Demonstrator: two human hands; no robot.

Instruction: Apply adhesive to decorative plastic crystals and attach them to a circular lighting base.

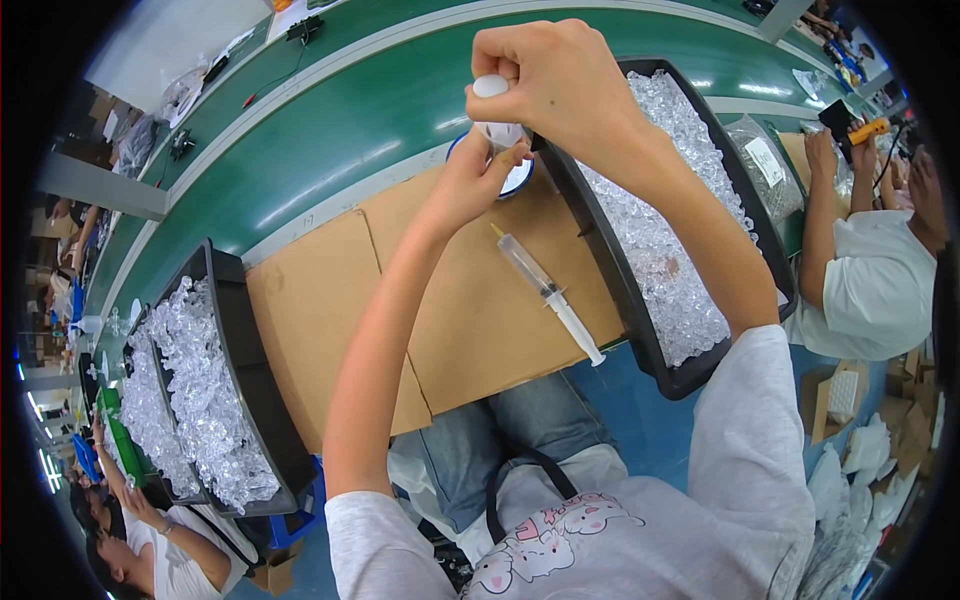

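Both my hands are raised over the far edge of the cardboard and close around a small white bottle (503, 133) with a rounded white top. My right hand (560, 85) wraps its fingers around the upper part. Lower down, my left hand (472, 180) pinches the body between thumb and fingers. Much of the bottle is hidden by the fingers. Just below them, a white round container (517, 181) with a blue rim is partly covered. A clear plastic syringe (545, 290) with a yellowish tip lies on the cardboard sheet (480, 340), nearer to me.
A black bin (672, 378) of clear plastic pieces stands at the right, another black bin (262, 400) of them at the left. A green bench (330, 170) runs behind. People work on both sides. A bag with a white label (765, 160) lies beyond the right bin.
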